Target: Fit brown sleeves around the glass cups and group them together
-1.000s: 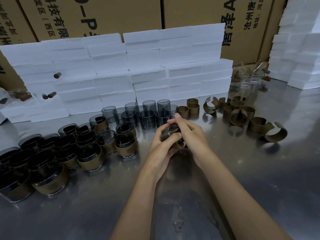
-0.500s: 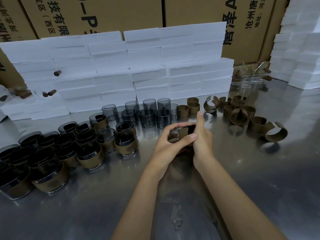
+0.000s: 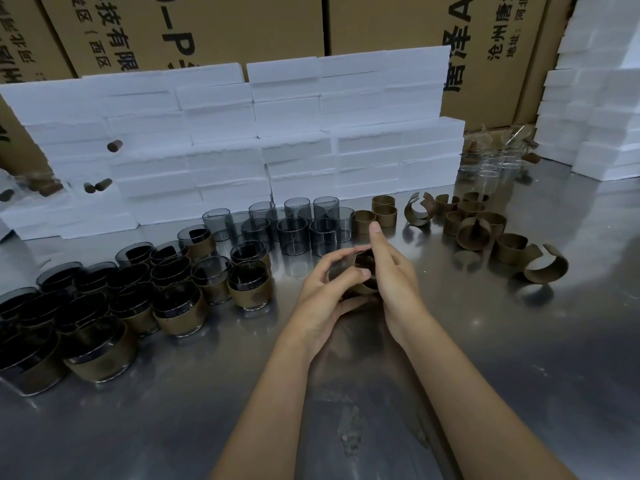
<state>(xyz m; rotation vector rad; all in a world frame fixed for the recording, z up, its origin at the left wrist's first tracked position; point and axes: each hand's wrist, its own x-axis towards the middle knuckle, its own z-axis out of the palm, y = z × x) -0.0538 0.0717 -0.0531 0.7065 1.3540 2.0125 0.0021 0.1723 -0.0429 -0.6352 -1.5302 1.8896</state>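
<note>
1. The left hand [image 3: 325, 285] curls round a glass cup [image 3: 360, 268] above the metal table [image 3: 519, 341].
2. The right hand [image 3: 391, 271] grips the same cup, forefinger raised.
3. Sleeved cups [image 3: 173, 289] cluster left; loose brown sleeves [image 3: 478, 230] lie far right.

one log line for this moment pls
step: fitting sleeve | left hand: holds glass cup | right hand: wraps brown sleeve | sleeved cups: grouped left
</note>
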